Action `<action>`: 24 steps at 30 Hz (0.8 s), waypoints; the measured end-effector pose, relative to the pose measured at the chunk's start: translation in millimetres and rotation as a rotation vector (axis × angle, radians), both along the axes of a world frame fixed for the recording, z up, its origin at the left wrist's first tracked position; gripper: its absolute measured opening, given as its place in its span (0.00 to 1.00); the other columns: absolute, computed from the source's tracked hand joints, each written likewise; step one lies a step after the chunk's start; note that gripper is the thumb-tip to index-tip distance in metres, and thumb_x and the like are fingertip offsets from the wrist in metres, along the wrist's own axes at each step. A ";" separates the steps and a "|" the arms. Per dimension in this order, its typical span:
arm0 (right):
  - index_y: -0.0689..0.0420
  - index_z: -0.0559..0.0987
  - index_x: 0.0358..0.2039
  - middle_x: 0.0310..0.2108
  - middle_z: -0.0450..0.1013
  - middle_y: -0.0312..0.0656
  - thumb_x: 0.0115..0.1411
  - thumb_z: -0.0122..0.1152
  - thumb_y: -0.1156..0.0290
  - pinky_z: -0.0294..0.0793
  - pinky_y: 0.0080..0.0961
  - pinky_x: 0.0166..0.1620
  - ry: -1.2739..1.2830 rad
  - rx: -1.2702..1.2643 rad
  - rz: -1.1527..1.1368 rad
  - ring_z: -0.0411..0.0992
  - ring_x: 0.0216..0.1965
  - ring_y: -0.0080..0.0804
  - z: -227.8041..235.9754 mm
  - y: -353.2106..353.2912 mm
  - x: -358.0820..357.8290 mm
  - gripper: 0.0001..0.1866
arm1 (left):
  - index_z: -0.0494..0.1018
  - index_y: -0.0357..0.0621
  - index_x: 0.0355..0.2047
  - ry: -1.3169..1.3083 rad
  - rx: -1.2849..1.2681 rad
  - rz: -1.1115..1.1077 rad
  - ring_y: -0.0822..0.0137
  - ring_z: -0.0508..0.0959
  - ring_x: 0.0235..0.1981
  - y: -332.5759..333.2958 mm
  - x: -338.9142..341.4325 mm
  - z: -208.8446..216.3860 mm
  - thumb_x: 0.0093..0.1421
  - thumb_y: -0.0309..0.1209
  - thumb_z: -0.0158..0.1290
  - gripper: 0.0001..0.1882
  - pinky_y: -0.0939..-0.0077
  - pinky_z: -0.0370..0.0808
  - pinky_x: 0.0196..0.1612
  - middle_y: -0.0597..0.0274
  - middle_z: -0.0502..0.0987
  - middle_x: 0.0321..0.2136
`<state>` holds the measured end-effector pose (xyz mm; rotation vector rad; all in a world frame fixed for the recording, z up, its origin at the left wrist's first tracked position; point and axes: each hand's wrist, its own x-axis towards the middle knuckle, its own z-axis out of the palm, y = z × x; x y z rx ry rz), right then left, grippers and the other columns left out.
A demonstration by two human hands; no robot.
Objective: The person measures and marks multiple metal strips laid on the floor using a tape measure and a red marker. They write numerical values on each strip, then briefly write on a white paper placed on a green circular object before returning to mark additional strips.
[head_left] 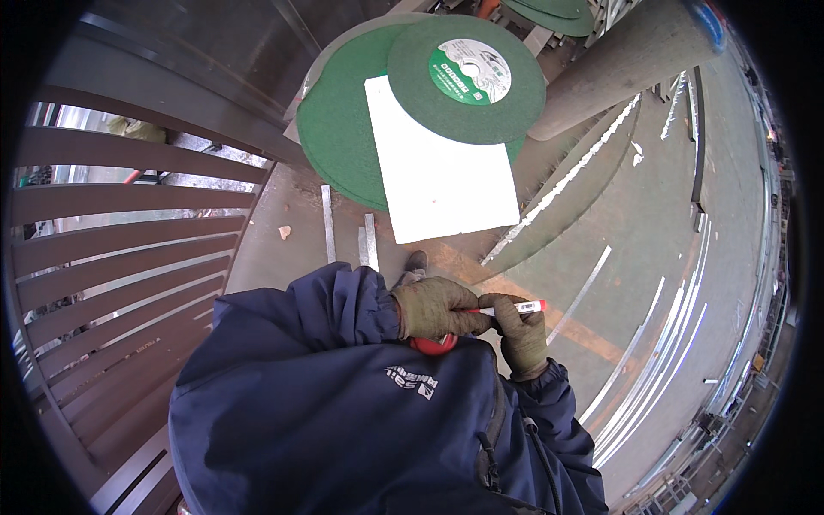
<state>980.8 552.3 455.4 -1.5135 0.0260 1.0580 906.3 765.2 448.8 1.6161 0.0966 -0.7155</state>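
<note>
In front of my chest, both gloved hands meet around a white marker pen with red ends (pixel 507 306). My left hand (pixel 432 307), in an olive work glove, is closed at the pen's left end. My right hand (pixel 522 338), gloved alike, pinches the white barrel. Below my left hand a red rounded object (pixel 435 345) shows, mostly hidden by the glove and jacket; whether the hand holds it I cannot tell. Ahead lies a white sheet of paper (pixel 446 190), partly under a green cutting disc (pixel 468 81) with a round label.
Another large green disc (pixel 339 142) lies beneath the sheet. A thick grey cylinder (pixel 631 64) stands to its right. Brown slatted metalwork (pixel 129 249) fills the left side. Long pale strips (pixel 652 360) lie on the floor at right, and short metal strips (pixel 329 223) lie ahead.
</note>
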 end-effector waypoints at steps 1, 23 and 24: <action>0.66 0.84 0.43 0.37 0.82 0.41 0.69 0.62 0.65 0.77 0.27 0.43 0.010 0.000 -0.006 0.79 0.37 0.29 0.6 0.7 0.0 0.15 | 0.82 0.38 0.47 0.014 0.000 -0.002 0.68 0.80 0.32 0.8 0.6 3.5 0.66 0.54 0.58 0.28 0.72 0.76 0.38 0.54 0.82 0.28; 0.66 0.84 0.45 0.37 0.81 0.39 0.68 0.65 0.67 0.77 0.23 0.45 -0.080 -0.045 0.000 0.78 0.39 0.25 -3.2 13.4 -8.1 0.13 | 0.81 0.40 0.48 -0.061 0.137 0.017 0.60 0.83 0.31 1.2 -11.2 -14.5 0.65 0.55 0.59 0.28 0.67 0.79 0.38 0.49 0.83 0.30; 0.66 0.84 0.45 0.37 0.81 0.39 0.68 0.65 0.67 0.77 0.23 0.45 -0.094 -0.045 0.005 0.78 0.39 0.25 -4.2 14.3 -7.7 0.14 | 0.81 0.40 0.48 -0.063 0.163 0.014 0.59 0.83 0.31 1.6 -10.7 -13.3 0.65 0.55 0.59 0.28 0.66 0.79 0.38 0.49 0.83 0.30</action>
